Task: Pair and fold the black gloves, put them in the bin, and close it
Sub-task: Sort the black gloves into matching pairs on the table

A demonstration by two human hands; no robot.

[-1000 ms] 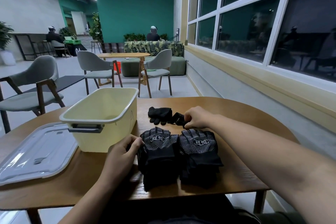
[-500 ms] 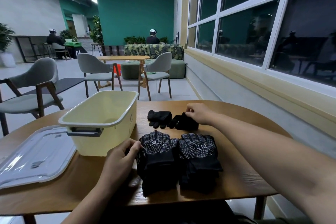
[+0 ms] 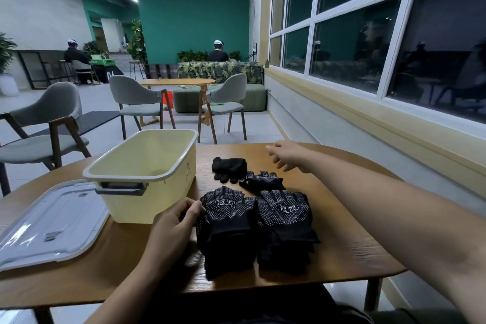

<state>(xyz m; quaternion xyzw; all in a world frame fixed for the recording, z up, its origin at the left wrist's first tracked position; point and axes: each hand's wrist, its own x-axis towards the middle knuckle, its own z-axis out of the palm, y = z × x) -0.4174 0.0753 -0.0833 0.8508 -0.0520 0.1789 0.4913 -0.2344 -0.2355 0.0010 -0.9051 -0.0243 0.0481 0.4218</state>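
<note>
The right hand (image 3: pixel 284 156) hangs over the table's (image 3: pixel 342 244) far side, fingers loose and slightly spread, holding nothing. The 2 loose gloves lie just below it and to its left, on the person's side of its knuckles. The dotted glove (image 3: pixel 263 181) is the closer one, near the underside of the wrist. It lies rumpled, its length running roughly across the reach rather than along it. The plain knit glove (image 3: pixel 228 168) sits further left, touching the dotted one, with its stubby fingers pointing back toward the person.

The left hand (image 3: pixel 178 221) is well short of both. It pinches the near edge of the left stack (image 3: pixel 226 223) between thumb and curled fingers. So the right hand is judged the one to draw back and down for the next glove.

The right stack (image 3: pixel 284 221) lies touching the left stack on the side away from the left hand. Both stacks are soft black knit with pale grip dots and a white label patch, cuffs toward the person.

Beyond the left hand's knuckles stands the bin (image 3: pixel 147 173), a cream plastic tub with rounded corners and a grey rim and handle, open and with no glove visible inside. Its translucent flat lid (image 3: pixel 50 221) lies further out on that side.
</note>
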